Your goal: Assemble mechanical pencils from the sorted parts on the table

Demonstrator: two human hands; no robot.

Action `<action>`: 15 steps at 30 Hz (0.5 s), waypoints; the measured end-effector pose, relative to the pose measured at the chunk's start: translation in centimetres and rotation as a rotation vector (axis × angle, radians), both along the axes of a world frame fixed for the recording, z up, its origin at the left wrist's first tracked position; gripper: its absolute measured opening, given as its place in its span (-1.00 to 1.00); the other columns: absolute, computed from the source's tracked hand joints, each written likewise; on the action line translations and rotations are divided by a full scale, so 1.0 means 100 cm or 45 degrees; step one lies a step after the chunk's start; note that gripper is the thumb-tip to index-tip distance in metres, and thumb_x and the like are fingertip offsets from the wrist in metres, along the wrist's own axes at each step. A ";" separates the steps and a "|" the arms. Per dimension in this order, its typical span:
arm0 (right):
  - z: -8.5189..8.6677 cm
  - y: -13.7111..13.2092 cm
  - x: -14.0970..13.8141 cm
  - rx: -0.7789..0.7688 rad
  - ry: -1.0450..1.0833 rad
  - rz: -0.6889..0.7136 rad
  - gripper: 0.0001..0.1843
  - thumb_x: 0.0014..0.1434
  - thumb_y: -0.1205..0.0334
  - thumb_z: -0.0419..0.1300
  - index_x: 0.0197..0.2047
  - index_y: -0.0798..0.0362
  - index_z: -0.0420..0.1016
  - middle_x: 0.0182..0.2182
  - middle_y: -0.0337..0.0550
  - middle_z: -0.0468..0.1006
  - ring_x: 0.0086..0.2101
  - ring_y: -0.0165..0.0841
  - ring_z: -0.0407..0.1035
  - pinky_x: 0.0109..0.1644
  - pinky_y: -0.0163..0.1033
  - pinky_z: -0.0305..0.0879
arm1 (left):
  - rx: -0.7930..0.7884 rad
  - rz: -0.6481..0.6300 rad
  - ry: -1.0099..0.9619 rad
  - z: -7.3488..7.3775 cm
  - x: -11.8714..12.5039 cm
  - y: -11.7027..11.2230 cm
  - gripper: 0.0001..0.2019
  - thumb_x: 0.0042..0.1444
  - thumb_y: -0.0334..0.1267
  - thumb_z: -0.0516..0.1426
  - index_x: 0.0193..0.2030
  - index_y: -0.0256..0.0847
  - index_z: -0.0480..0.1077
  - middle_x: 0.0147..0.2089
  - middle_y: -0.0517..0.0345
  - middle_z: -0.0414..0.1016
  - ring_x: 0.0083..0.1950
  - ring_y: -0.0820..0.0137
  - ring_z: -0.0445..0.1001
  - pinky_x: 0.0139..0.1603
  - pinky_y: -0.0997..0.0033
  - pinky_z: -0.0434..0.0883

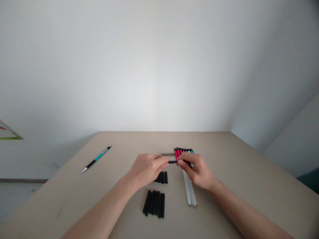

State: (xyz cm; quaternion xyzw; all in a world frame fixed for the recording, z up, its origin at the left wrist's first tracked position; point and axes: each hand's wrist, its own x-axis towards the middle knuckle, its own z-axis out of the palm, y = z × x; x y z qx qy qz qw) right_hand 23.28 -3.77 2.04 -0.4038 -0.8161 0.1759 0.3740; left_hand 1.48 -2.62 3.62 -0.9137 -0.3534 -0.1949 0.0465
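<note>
Between my two hands is a slim black pen part point(172, 162), held level over the table. My left hand point(147, 167) is closed on its left end, and the fingers of my right hand point(195, 169) pinch its right end. Both ends are hidden by the fingers. Just behind the hands lie a row of small springs point(167, 154) and pink, teal and black pen barrels point(178, 152), partly covered by my right hand. White ink refills point(189, 192) extend from under that hand. Short black grip sleeves point(162, 177) lie beside my left hand.
Longer black tubes point(154, 203) lie in a group nearer to me, between the forearms. A teal and black pen point(97, 158) with a silver tip rests apart at the left. The beige table point(124, 141) meets a white wall point(154, 66) at its back edge.
</note>
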 end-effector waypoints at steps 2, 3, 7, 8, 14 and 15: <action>0.000 0.000 -0.001 0.003 -0.003 -0.013 -0.68 0.27 0.20 0.00 -0.50 0.09 0.33 -0.58 -0.22 0.34 -0.52 -0.42 0.18 -0.43 -0.31 0.03 | 0.014 0.003 0.024 0.001 0.000 0.000 -0.79 0.31 -0.20 -0.04 -0.19 -0.08 0.42 -0.32 0.25 0.55 -0.37 0.42 0.51 -0.44 0.49 0.24; 0.000 0.000 -0.001 0.005 0.003 -0.028 -0.68 0.27 0.20 0.00 -0.50 0.09 0.34 -0.58 -0.22 0.35 -0.52 -0.42 0.19 -0.43 -0.30 0.04 | 0.021 0.005 0.024 0.001 -0.001 0.000 -0.78 0.31 -0.22 -0.04 -0.20 -0.09 0.42 -0.33 0.25 0.55 -0.38 0.43 0.50 -0.45 0.49 0.24; 0.001 0.000 0.005 0.003 0.046 -0.112 -0.68 0.26 0.18 0.01 -0.49 0.10 0.36 -0.60 -0.24 0.32 -0.54 -0.43 0.16 -0.46 -0.31 0.02 | 0.042 0.066 -0.014 0.001 -0.005 0.002 -0.76 0.30 -0.25 -0.06 -0.23 -0.11 0.42 -0.34 0.24 0.55 -0.39 0.43 0.50 -0.46 0.49 0.24; 0.001 0.000 0.006 0.005 0.053 -0.123 -0.68 0.26 0.18 0.02 -0.50 0.10 0.36 -0.61 -0.25 0.30 -0.55 -0.43 0.15 -0.46 -0.31 0.01 | 0.048 0.096 -0.027 0.001 -0.006 0.003 -0.76 0.30 -0.25 -0.07 -0.22 -0.12 0.42 -0.34 0.23 0.55 -0.40 0.43 0.50 -0.46 0.48 0.24; 0.007 -0.006 0.004 0.006 0.001 0.127 -0.78 0.20 0.27 0.08 -0.43 0.11 0.45 -0.53 -0.19 0.38 -0.52 -0.42 0.19 -0.44 -0.31 0.06 | 0.072 0.226 -0.085 0.000 -0.008 0.005 -0.75 0.31 -0.23 -0.07 -0.24 -0.13 0.41 -0.33 0.21 0.56 -0.38 0.41 0.50 -0.47 0.49 0.23; 0.009 -0.008 0.002 -0.019 -0.041 0.206 -0.83 0.18 0.31 0.10 -0.40 0.10 0.48 -0.50 -0.17 0.41 -0.50 -0.41 0.22 -0.42 -0.31 0.09 | 0.071 0.236 -0.083 0.000 -0.008 0.005 -0.75 0.31 -0.23 -0.08 -0.24 -0.13 0.40 -0.34 0.21 0.56 -0.39 0.41 0.50 -0.47 0.48 0.23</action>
